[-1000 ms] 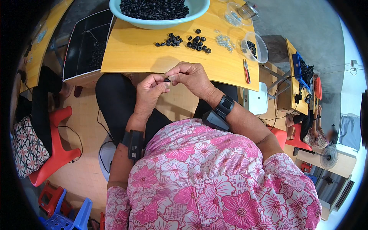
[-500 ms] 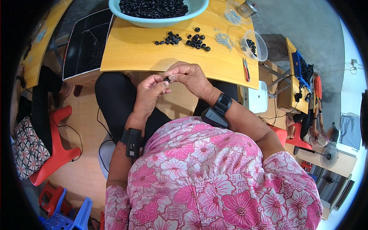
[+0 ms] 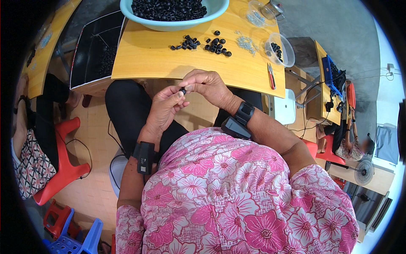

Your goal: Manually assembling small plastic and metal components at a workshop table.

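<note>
Just off the table's front edge, my left hand [image 3: 164, 103] pinches a small round black part [image 3: 182, 90] between thumb and fingers. My right hand [image 3: 207, 86] meets it from the right, thumb and forefinger closed at the same part; whether a tiny piece sits in that pinch is hidden. Beyond my hands on the table lie a heap of small black cylindrical pieces [image 3: 186, 42] and a group of rounder black parts [image 3: 218, 45]. To their right is a scatter of small shiny metal pieces [image 3: 247, 44].
A pale blue basin [image 3: 175, 24] full of black parts stands at the far table edge. Clear plastic tubs [image 3: 288, 51] and red-handled snips [image 3: 271, 77] lie on the right. A black-lined box [image 3: 89, 55] stands left of the table [image 3: 144, 63]. Other people sit at both sides.
The black part shows a little more between my fingertips. Both hands stay together in nearly the same place.
</note>
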{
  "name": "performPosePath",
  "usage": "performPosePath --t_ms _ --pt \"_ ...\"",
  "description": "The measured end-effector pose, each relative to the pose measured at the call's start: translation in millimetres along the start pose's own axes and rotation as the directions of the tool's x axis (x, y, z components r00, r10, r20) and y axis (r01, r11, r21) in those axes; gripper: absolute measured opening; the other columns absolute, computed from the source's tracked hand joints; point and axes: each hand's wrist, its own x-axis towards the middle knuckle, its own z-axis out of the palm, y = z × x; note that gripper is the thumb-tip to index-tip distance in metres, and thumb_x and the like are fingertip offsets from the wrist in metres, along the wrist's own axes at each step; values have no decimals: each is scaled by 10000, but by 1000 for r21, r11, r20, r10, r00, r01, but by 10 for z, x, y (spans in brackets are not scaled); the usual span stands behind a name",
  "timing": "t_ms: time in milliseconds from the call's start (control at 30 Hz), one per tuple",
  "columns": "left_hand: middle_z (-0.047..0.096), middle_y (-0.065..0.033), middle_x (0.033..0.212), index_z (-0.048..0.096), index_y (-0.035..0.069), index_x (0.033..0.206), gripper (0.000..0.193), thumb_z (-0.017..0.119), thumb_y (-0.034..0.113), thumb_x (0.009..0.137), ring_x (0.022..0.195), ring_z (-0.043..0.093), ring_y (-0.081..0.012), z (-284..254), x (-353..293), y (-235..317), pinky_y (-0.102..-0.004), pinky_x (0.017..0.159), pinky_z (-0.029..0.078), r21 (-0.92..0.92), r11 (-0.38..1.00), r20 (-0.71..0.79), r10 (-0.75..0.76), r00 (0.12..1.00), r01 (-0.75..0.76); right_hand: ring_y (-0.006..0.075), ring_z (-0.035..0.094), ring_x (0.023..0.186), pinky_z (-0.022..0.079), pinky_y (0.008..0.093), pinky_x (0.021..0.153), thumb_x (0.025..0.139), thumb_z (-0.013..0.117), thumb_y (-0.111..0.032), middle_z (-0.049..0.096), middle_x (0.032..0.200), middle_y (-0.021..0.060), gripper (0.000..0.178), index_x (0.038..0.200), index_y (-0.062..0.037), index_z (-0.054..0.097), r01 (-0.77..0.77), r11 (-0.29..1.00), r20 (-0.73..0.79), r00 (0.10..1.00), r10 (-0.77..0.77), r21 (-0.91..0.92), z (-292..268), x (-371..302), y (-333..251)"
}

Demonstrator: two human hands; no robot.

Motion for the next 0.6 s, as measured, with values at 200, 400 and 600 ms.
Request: performPosePath --t_ms 200,400,600 --pt "612 -27 864 600 22 990 124 599 87 884 702 562 -66 -5 8 -7 -280 777 532 16 1000 -5 27 1000 -27 134 590 889 484 254 832 859 601 -33 618 934 72 164 1000 -10 681 -26 999 -34 999 27 29 36 -5 -35" --pt "613 -34 855 607 7 960 118 622 74 864 694 551 -65 32 23 -11 -270 752 536 139 986 -43 98 994 -91 132 585 838 484 266 807 876 595 -90 617 917 79 166 977 6 685 -166 982 -87 981 174 89 76 -1 -122" --pt "605 -31 814 609 -15 966 130 623 43 850 680 557 -73 59 3 9 -260 735 538 247 962 -50 135 990 -118 123 582 787 490 255 752 859 615 -79 613 900 67 146 945 16 687 -267 962 -116 955 272 57 90 23 -179"
